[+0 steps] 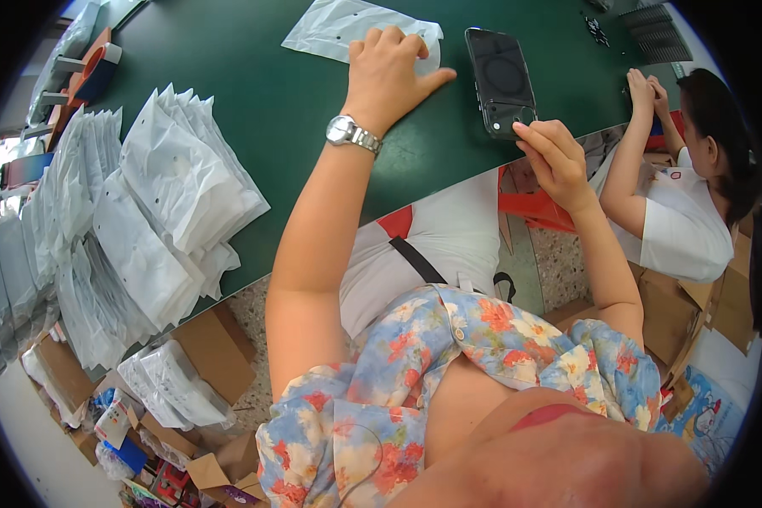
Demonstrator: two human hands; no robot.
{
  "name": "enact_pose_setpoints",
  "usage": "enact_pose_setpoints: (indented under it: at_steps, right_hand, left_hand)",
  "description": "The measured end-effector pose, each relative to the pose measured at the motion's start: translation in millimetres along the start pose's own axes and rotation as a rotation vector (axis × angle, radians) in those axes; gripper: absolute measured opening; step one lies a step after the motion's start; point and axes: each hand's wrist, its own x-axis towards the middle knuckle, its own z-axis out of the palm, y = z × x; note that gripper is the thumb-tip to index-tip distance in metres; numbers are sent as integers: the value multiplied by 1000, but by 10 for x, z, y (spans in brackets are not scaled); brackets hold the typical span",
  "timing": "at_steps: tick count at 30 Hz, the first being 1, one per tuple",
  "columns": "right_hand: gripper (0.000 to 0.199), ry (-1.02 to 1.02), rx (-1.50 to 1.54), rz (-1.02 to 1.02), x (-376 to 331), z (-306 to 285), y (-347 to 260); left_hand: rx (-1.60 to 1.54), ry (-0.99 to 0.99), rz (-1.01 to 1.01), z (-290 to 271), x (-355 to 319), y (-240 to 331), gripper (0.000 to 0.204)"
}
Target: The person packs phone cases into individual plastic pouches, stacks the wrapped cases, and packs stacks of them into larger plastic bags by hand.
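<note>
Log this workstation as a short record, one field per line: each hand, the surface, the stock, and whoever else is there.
Left hand: over the clear bag, thumb spread from fingers; contact unclear
Right hand: fingertips at the near end of a dark phone-shaped item
Left wrist: silver watch
Surface: green table
Stock: piled translucent bags, table's left side
Below left: open cardboard boxes
Co-worker: at right, white top, hands together
</note>
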Motion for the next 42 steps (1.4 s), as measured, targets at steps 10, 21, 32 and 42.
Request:
enact_pose_setpoints:
  at_steps: [10, 21, 32, 42]
  right_hand:
    - [39, -6, 17, -9, 17, 17, -82]
    - [39, 41, 49, 29, -60, 39, -140]
    - [39, 64, 51, 93, -164, -76, -132]
    - [35, 162, 106, 55, -113, -119, -241]
  left_hand:
    - [-371, -103, -251, -225, -22, -93, 21]
    - [-521, -79, -283, -214, -31, -56, 18]
    - [-725, -326, -389, -370, -3, 135, 22]
    - [-220, -142, -452, -459, 6, -648, 20]
